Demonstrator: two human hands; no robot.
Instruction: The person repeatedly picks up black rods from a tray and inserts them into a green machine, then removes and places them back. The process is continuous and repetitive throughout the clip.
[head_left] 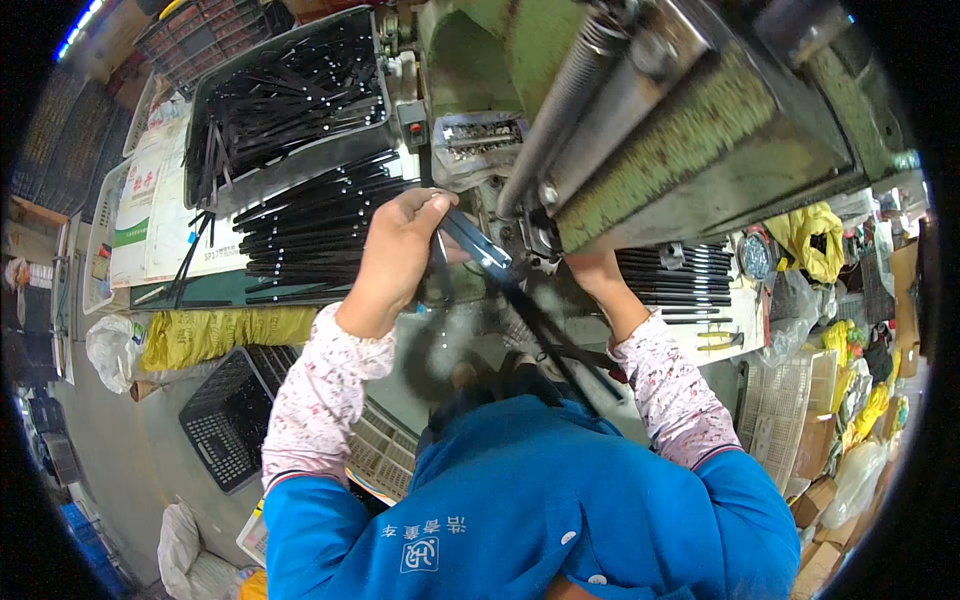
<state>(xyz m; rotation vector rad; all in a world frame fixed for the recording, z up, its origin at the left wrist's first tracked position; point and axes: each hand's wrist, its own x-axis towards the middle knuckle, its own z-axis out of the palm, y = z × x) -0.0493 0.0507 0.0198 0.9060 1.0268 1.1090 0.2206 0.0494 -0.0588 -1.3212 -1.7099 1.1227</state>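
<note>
Blue in the foreground: a shirt (600, 490), with pale floral sleeves (325, 400) stretched toward a green press (670, 170). Pinched between thumb and fingers of the left hand (398, 245): the upper end of a dark bar (478, 243), slanting down to the right in front of the press, blurred toward its lower end. Partly hidden by the press, the right hand (597, 275), fingers out of sight; impossible to tell whether spread, pressed together or gripping. Apparently in hand: positioning or clearing one bar at the press. Called for next, by the look of it: a firm left pinch, careful alignment with the tooling (540, 237), right fingers kept clear. Beyond, on the left, black bars (310, 235) laid side by side; on the right, another row (680, 285), near a yellow tool (718, 347). Farther back, a black tub (330, 148), heaped with strips (300, 90).
</note>
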